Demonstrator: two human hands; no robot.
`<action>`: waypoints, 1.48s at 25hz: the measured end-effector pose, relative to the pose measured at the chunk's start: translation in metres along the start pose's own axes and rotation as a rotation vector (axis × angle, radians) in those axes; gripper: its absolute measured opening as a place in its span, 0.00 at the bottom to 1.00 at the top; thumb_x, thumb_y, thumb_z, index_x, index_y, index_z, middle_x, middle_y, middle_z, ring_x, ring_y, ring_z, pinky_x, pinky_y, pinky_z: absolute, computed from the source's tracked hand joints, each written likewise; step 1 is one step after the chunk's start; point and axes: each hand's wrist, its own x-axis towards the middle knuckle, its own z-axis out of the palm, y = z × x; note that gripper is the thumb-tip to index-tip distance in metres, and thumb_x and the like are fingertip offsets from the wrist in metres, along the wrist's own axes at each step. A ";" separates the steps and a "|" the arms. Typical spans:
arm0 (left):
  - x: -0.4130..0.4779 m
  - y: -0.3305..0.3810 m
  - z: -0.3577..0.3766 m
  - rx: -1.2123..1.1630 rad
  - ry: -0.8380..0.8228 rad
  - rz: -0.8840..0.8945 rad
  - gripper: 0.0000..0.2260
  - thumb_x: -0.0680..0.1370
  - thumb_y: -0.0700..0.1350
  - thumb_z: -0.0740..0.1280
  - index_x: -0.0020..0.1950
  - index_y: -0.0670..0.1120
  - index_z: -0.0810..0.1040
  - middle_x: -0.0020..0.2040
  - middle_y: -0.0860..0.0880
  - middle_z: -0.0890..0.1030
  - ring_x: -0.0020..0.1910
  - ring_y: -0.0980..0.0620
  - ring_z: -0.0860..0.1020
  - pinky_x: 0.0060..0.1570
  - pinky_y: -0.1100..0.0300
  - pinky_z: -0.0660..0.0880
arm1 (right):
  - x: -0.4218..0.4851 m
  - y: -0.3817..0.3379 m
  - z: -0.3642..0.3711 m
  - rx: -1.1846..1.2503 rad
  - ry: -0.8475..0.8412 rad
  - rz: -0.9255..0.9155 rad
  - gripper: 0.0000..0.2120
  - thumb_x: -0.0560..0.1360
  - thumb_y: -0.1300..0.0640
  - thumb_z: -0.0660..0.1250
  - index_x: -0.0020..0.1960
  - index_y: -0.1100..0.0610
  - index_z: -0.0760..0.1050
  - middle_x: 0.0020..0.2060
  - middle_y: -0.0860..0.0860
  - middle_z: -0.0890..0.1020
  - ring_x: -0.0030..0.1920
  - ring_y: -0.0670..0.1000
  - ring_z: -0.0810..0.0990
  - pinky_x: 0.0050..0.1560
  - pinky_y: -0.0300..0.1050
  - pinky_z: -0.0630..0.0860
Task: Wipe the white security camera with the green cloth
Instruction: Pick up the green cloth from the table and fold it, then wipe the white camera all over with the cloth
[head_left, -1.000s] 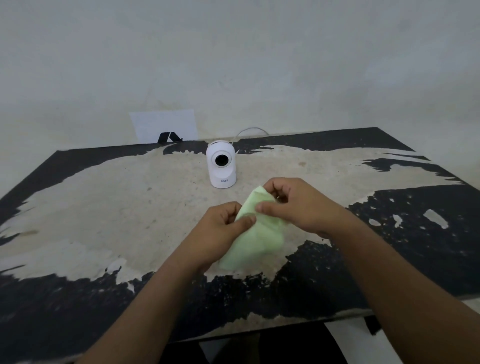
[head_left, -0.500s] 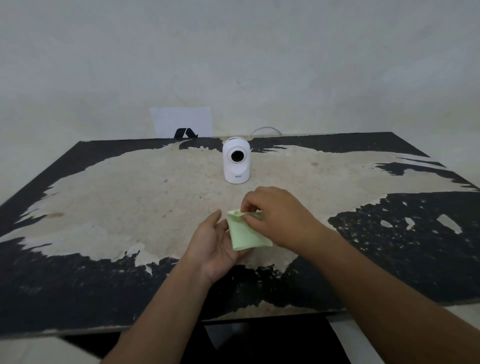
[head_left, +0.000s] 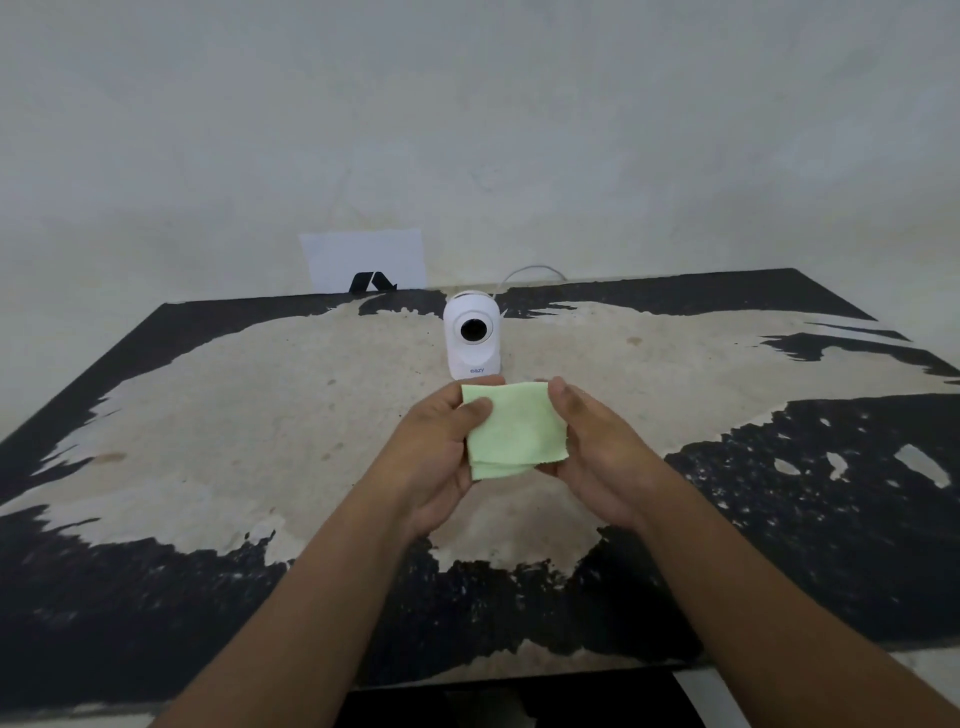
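The white security camera (head_left: 474, 338) stands upright near the far middle of the table, its round black lens facing me. Just in front of it I hold the pale green cloth (head_left: 514, 428), folded into a small square, above the tabletop. My left hand (head_left: 441, 457) grips the cloth's left edge with the thumb on top. Cupped against the right side of the cloth is my right hand (head_left: 597, 447), fingers underneath. The cloth's top edge hides the camera's foot.
The table (head_left: 208, 426) has a worn black top with large bare beige patches. A white cable (head_left: 530, 273) loops behind the camera. A white sheet with a black mark (head_left: 366, 262) leans on the wall behind the table's far edge.
The cloth has been folded into a flat square and lifted toward the camera. My right hand moved from on top of the cloth to its right side.
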 end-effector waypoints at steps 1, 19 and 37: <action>0.005 0.005 0.001 0.050 -0.003 0.015 0.11 0.80 0.37 0.59 0.59 0.43 0.77 0.51 0.42 0.82 0.46 0.45 0.81 0.44 0.49 0.81 | 0.004 0.000 0.001 0.020 -0.041 0.007 0.25 0.70 0.48 0.69 0.62 0.60 0.74 0.54 0.56 0.83 0.54 0.56 0.81 0.60 0.57 0.77; 0.169 -0.001 -0.081 1.244 0.266 0.187 0.40 0.64 0.60 0.74 0.71 0.54 0.59 0.67 0.52 0.72 0.66 0.42 0.64 0.62 0.47 0.64 | 0.151 0.000 0.003 -0.724 0.454 -0.221 0.10 0.80 0.57 0.54 0.51 0.56 0.74 0.40 0.48 0.78 0.41 0.49 0.75 0.39 0.43 0.70; 0.185 -0.007 -0.078 1.434 0.352 0.222 0.37 0.66 0.65 0.69 0.69 0.53 0.62 0.62 0.46 0.76 0.60 0.43 0.68 0.51 0.51 0.61 | 0.155 0.001 0.023 -0.719 0.239 -0.063 0.29 0.78 0.36 0.50 0.72 0.52 0.63 0.65 0.54 0.75 0.59 0.50 0.73 0.55 0.43 0.66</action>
